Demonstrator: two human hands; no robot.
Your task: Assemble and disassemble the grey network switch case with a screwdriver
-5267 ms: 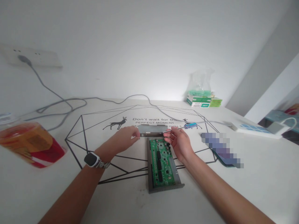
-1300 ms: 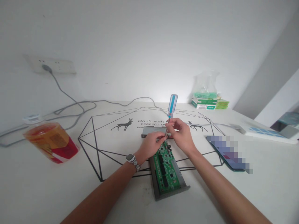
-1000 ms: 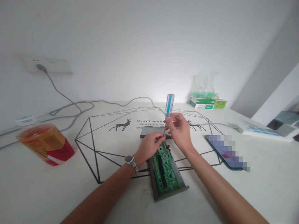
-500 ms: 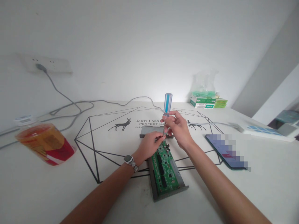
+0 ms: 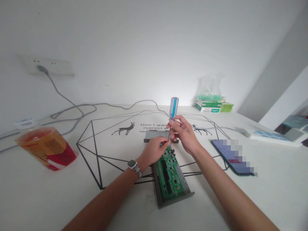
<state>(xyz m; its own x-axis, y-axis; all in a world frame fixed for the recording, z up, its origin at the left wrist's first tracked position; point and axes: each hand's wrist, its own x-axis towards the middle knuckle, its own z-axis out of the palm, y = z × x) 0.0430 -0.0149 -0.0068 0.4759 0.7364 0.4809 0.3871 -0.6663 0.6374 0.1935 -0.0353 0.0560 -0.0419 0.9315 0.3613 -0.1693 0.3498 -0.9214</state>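
A green circuit board (image 5: 171,176) lies in a grey metal casing (image 5: 175,201) on the printed white table. My right hand (image 5: 184,133) grips a screwdriver (image 5: 173,108) with a clear and blue handle, held nearly upright with its shaft pointing down at the far end of the board. My left hand (image 5: 156,149), with a watch at the wrist, has its fingers pinched together by the lower shaft; what lies between the fingertips is too small to tell. Behind the hands sits a grey metal cover (image 5: 150,134), partly hidden by them.
An orange and red container (image 5: 51,149) stands at the left, beside a white lid (image 5: 24,123) and grey cables (image 5: 72,125). At the right lie a phone (image 5: 232,158) and a white power strip (image 5: 271,137). Small boxes (image 5: 208,105) with a plastic bag stand by the wall.
The screwdriver handle has tilted slightly to the right and its coloured stripes show a different side. My left hand has stayed almost still.
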